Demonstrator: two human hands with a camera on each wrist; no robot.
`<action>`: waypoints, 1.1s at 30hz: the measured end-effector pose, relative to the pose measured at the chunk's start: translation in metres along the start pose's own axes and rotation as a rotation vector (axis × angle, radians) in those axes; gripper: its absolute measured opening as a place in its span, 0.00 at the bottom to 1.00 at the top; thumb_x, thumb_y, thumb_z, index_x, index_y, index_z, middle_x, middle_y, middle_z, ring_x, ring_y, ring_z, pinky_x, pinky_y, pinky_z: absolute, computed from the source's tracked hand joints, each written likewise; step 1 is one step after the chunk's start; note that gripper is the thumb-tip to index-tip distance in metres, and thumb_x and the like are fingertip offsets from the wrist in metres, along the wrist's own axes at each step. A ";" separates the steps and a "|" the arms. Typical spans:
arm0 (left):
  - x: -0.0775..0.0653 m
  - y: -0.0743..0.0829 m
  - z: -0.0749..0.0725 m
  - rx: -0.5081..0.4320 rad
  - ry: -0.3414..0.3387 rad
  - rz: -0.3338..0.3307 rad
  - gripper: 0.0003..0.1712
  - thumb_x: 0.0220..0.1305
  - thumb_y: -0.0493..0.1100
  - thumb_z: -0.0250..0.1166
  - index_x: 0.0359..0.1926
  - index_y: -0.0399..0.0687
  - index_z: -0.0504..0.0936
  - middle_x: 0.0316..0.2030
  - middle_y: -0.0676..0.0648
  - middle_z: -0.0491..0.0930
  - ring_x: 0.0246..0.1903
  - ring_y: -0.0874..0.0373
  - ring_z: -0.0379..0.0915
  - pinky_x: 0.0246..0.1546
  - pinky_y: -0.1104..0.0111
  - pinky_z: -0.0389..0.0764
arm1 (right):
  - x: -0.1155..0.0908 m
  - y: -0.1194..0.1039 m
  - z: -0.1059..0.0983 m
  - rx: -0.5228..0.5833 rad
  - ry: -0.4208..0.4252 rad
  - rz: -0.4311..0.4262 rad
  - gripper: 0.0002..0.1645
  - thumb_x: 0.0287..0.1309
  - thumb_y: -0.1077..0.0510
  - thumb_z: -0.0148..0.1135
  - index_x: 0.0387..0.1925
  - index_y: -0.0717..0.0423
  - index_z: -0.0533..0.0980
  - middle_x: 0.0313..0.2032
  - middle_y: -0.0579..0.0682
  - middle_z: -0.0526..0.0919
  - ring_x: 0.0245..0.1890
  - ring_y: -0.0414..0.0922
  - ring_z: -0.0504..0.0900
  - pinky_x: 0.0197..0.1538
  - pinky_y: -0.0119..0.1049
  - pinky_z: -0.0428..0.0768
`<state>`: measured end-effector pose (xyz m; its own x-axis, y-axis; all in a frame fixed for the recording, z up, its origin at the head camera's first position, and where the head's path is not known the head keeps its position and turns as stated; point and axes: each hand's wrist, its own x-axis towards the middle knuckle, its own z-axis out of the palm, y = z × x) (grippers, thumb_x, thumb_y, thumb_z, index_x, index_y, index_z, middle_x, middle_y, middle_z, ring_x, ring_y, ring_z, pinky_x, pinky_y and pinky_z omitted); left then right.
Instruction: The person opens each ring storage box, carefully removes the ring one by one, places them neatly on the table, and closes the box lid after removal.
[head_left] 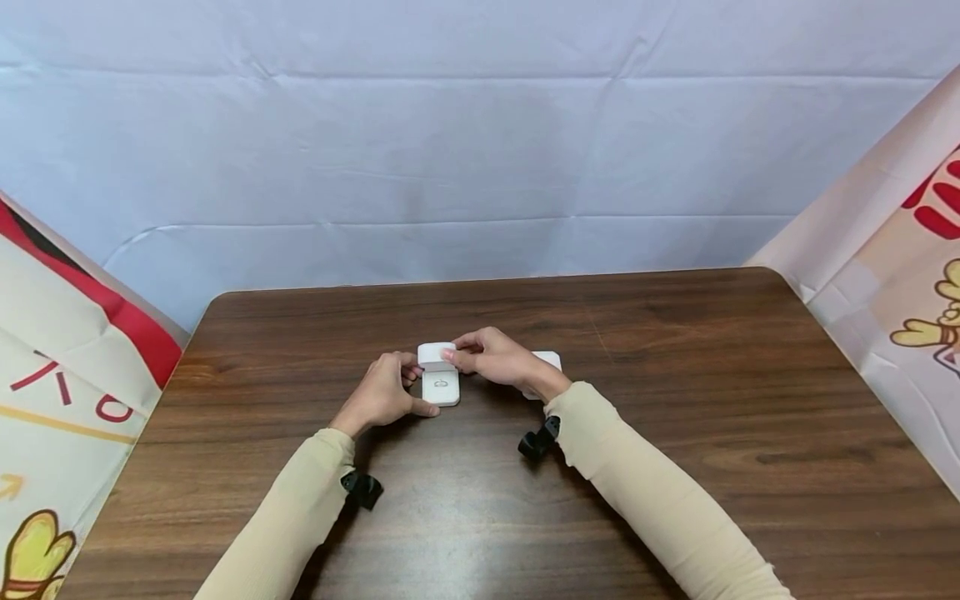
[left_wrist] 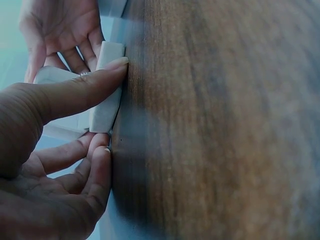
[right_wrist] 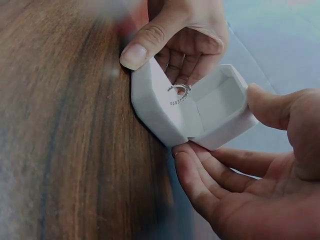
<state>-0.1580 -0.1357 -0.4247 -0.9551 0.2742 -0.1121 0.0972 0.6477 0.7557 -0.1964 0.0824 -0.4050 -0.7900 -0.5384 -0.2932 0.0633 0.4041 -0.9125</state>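
A small white ring box [head_left: 450,397] stands on the table with its lid raised. Its cushion bears a silver ring [right_wrist: 180,94], set with a row of small stones in the right wrist view. My left hand [head_left: 384,392] grips the base from the left, thumb at the near edge and fingers toward the back. From the right, my right hand [head_left: 498,358] holds the lid [right_wrist: 227,112], its thumb on the rim and its fingers behind near the hinge. In the left wrist view, the left thumb [left_wrist: 75,95] hides part of the box.
Another white object [head_left: 550,359] lies on the brown wooden table [head_left: 675,375], partly covered by the right wrist. Pale cloth [head_left: 480,150] hangs behind the table's far edge, and printed cloths flank both sides. Each forearm wears a black wrist camera [head_left: 363,490].
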 end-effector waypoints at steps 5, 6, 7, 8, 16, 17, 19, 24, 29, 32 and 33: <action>0.001 -0.001 0.000 -0.001 -0.003 0.008 0.32 0.41 0.38 0.86 0.47 0.32 0.80 0.40 0.42 0.80 0.40 0.50 0.76 0.46 0.56 0.79 | -0.003 0.001 0.003 -0.060 0.053 -0.025 0.32 0.73 0.45 0.58 0.67 0.63 0.72 0.54 0.53 0.82 0.53 0.46 0.82 0.58 0.44 0.77; 0.001 -0.001 0.000 -0.007 -0.004 0.003 0.32 0.41 0.37 0.86 0.47 0.32 0.80 0.40 0.42 0.80 0.41 0.50 0.76 0.47 0.57 0.78 | -0.004 0.001 0.003 -0.081 0.068 -0.034 0.32 0.73 0.44 0.58 0.66 0.63 0.72 0.54 0.53 0.82 0.53 0.46 0.82 0.58 0.44 0.78; 0.001 -0.001 0.000 -0.008 -0.005 0.001 0.32 0.41 0.38 0.86 0.47 0.32 0.80 0.40 0.42 0.80 0.41 0.50 0.76 0.47 0.57 0.78 | -0.006 0.001 0.004 -0.102 0.081 -0.044 0.31 0.73 0.44 0.58 0.66 0.63 0.73 0.55 0.53 0.82 0.53 0.46 0.82 0.57 0.43 0.78; 0.001 -0.001 0.000 -0.013 -0.006 -0.004 0.33 0.41 0.37 0.86 0.48 0.32 0.80 0.40 0.42 0.80 0.41 0.50 0.76 0.47 0.57 0.78 | -0.007 0.001 0.005 -0.127 0.097 -0.055 0.32 0.73 0.44 0.58 0.65 0.63 0.73 0.55 0.53 0.82 0.53 0.46 0.82 0.57 0.43 0.78; -0.001 0.000 0.000 -0.014 -0.005 -0.010 0.31 0.41 0.38 0.86 0.46 0.33 0.80 0.39 0.43 0.79 0.39 0.51 0.75 0.46 0.58 0.78 | -0.022 -0.001 0.012 -0.305 0.282 -0.156 0.28 0.68 0.48 0.66 0.60 0.65 0.77 0.48 0.55 0.84 0.46 0.45 0.83 0.51 0.39 0.81; -0.001 0.000 0.000 -0.015 -0.005 -0.010 0.31 0.41 0.38 0.86 0.46 0.33 0.80 0.39 0.43 0.79 0.39 0.51 0.75 0.46 0.58 0.78 | -0.024 -0.001 0.014 -0.325 0.305 -0.171 0.27 0.67 0.50 0.67 0.58 0.66 0.77 0.47 0.55 0.84 0.45 0.45 0.83 0.50 0.39 0.81; -0.001 -0.001 0.000 -0.010 -0.006 -0.002 0.31 0.42 0.38 0.86 0.46 0.33 0.80 0.39 0.43 0.79 0.39 0.51 0.75 0.45 0.57 0.78 | -0.028 -0.001 0.017 -0.356 0.340 -0.201 0.24 0.64 0.54 0.70 0.55 0.66 0.79 0.44 0.56 0.85 0.42 0.46 0.84 0.48 0.37 0.82; -0.001 -0.001 0.000 -0.012 -0.007 -0.009 0.32 0.42 0.38 0.86 0.47 0.33 0.80 0.40 0.43 0.79 0.40 0.51 0.75 0.46 0.58 0.78 | -0.034 0.000 0.025 -0.375 0.369 -0.251 0.16 0.61 0.59 0.72 0.47 0.63 0.82 0.39 0.53 0.85 0.38 0.44 0.84 0.44 0.34 0.82; -0.001 -0.001 0.000 -0.016 -0.010 -0.011 0.32 0.42 0.38 0.86 0.48 0.33 0.80 0.41 0.43 0.79 0.40 0.51 0.74 0.46 0.57 0.78 | -0.035 0.003 0.030 -0.370 0.397 -0.255 0.13 0.59 0.61 0.73 0.44 0.62 0.83 0.35 0.50 0.85 0.34 0.41 0.83 0.41 0.33 0.82; -0.001 -0.001 -0.001 -0.024 -0.009 -0.013 0.32 0.42 0.38 0.86 0.47 0.33 0.80 0.41 0.43 0.79 0.40 0.50 0.74 0.46 0.58 0.77 | -0.034 0.005 0.033 -0.376 0.406 -0.258 0.11 0.58 0.62 0.73 0.42 0.61 0.84 0.34 0.50 0.85 0.33 0.40 0.83 0.39 0.32 0.81; -0.001 -0.001 -0.001 -0.022 -0.010 -0.010 0.32 0.42 0.38 0.86 0.47 0.33 0.80 0.41 0.43 0.79 0.40 0.50 0.74 0.46 0.57 0.77 | -0.033 0.006 0.034 -0.382 0.405 -0.261 0.11 0.58 0.62 0.74 0.42 0.61 0.84 0.33 0.49 0.85 0.32 0.40 0.82 0.39 0.32 0.81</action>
<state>-0.1572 -0.1373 -0.4250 -0.9532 0.2749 -0.1259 0.0816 0.6349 0.7683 -0.1492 0.0776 -0.4105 -0.9237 -0.3620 0.1257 -0.3270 0.5737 -0.7510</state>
